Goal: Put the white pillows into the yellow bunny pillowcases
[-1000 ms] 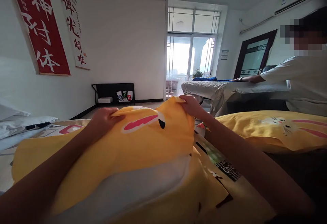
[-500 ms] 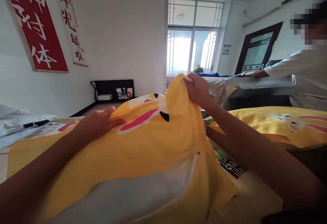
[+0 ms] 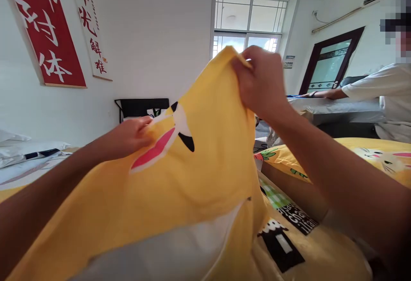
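Note:
A yellow pillowcase with a pink and white rabbit-ear print fills the middle of the view. A white pillow shows through its open zip side at the bottom. My right hand is raised high and pinches the far top corner of the pillowcase. My left hand grips the pillowcase's far edge lower down on the left. Both arms reach forward over the cloth.
A second yellow rabbit-print pillow lies at the right on a patterned bed sheet. White pillows lie at the left. Another person in a white shirt leans on a grey table. Red banners hang on the wall.
My right hand has lifted the pillowcase corner well upward and toward me. My left hand has risen a little with the cloth's edge.

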### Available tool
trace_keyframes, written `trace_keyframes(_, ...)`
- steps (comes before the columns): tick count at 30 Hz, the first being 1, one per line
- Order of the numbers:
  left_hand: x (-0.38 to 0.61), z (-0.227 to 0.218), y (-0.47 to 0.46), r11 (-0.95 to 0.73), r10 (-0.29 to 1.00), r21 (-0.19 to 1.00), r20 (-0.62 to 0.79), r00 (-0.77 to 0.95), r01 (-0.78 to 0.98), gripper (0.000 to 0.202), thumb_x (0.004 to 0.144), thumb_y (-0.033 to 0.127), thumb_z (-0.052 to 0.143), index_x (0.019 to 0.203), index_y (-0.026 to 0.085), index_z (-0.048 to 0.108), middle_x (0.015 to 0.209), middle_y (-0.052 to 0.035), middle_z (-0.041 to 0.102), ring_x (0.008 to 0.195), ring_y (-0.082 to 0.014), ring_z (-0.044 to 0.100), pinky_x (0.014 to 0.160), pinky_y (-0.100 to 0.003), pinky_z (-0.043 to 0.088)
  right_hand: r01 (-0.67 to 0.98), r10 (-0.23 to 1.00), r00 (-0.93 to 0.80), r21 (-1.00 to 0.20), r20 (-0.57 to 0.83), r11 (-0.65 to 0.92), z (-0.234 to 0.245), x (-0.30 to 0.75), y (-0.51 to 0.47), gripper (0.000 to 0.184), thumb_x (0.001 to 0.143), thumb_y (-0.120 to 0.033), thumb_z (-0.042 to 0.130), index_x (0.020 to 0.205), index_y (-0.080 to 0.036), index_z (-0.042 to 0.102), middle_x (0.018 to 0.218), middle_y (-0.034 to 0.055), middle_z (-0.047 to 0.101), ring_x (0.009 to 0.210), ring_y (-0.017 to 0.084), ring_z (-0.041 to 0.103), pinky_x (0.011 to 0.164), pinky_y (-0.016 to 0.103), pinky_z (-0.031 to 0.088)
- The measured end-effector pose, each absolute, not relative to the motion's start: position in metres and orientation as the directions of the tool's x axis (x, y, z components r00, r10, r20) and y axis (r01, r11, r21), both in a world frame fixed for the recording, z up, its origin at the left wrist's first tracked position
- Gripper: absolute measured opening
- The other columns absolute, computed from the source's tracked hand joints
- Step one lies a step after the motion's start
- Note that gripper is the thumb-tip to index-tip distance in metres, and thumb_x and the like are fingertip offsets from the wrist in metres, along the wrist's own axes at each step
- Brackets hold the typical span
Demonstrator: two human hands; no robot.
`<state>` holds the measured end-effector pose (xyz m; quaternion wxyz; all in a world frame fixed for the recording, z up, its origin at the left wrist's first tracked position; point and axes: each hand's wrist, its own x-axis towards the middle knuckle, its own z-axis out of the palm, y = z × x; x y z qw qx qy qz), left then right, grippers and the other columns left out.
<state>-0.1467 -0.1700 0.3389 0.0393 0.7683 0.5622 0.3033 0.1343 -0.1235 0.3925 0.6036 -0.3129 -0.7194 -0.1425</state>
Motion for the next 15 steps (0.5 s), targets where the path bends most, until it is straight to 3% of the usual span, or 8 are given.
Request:
trace_keyframes(2,-0.115,0.345,-0.166,-0.461,0.865,0.475,0.428,0.26,0.75,0.038,0.075,0.047,0.057,0.1,0.018,0.059,0.091,-0.0024,0.067,0.077,-0.018,0.06,0.063,-0.025,0.047,0.586,0.281,-0.155,-0.141,0.947,0.798,0.397,0.122,-0.109,0.022,0.095,-0.031,0.046,0.075,-0.02,0.044,0.073,0.0002,0.048,0.081,0.015,0.05,0.075,0.029,0.04)
trace_keyframes(4,-0.085,0.359,-0.159,-0.548,0.814,0.549,0.523,0.252,0.631,0.038,0.078,0.047,0.057,0.102,0.018,0.059,0.097,-0.0043,0.066,0.082,-0.0193,0.062,0.066,-0.027,0.049,0.564,0.278,-0.217,-0.112,0.936,0.818,0.399,0.112,-0.104,0.023,0.095,-0.029,0.045,0.074,-0.019,0.044,0.07,-0.0005,0.047,0.079,0.014,0.05,0.074,0.029,0.041)
trace_keyframes(6,-0.06,0.377,-0.152,-0.615,0.761,0.577,0.612,0.214,0.537,0.033,0.081,0.045,0.056,0.099,0.017,0.06,0.094,-0.0056,0.065,0.081,-0.0195,0.063,0.068,-0.029,0.05,0.561,0.285,-0.264,-0.094,0.921,0.823,0.401,0.106,-0.106,0.024,0.093,-0.027,0.046,0.07,-0.018,0.044,0.067,-0.0013,0.045,0.075,0.012,0.048,0.073,0.028,0.04)
trace_keyframes(9,-0.039,0.398,-0.144,-0.663,0.733,0.582,0.633,0.249,0.471,0.027,0.084,0.04,0.056,0.089,0.014,0.061,0.086,-0.0062,0.063,0.077,-0.0188,0.063,0.069,-0.031,0.051,0.55,0.298,-0.267,-0.109,0.916,0.828,0.405,0.109,-0.115,0.025,0.091,-0.025,0.048,0.067,-0.017,0.044,0.065,-0.0021,0.044,0.071,0.011,0.047,0.072,0.028,0.041)
trace_keyframes(12,-0.03,0.403,-0.142,-0.714,0.699,0.584,0.632,0.335,0.386,0.024,0.085,0.038,0.056,0.088,0.014,0.062,0.085,-0.0054,0.062,0.078,-0.0184,0.063,0.07,-0.032,0.052,0.501,0.343,-0.198,-0.206,0.918,0.84,0.398,0.124,-0.122,0.022,0.09,-0.029,0.05,0.073,-0.016,0.049,0.067,-0.0022,0.046,0.072,0.011,0.049,0.073,0.028,0.043)
trace_keyframes(15,-0.028,0.399,-0.14,-0.764,0.638,0.548,0.719,0.275,0.341,0.019,0.087,0.033,0.055,0.086,0.015,0.06,0.082,-0.0034,0.06,0.078,-0.0165,0.062,0.07,-0.03,0.051,0.335,0.525,-0.202,-0.446,0.827,0.83,0.361,0.147,-0.126,0.025,0.088,-0.041,0.056,0.094,-0.016,0.055,0.078,-0.0004,0.056,0.078,0.014,0.056,0.074,0.029,0.047)
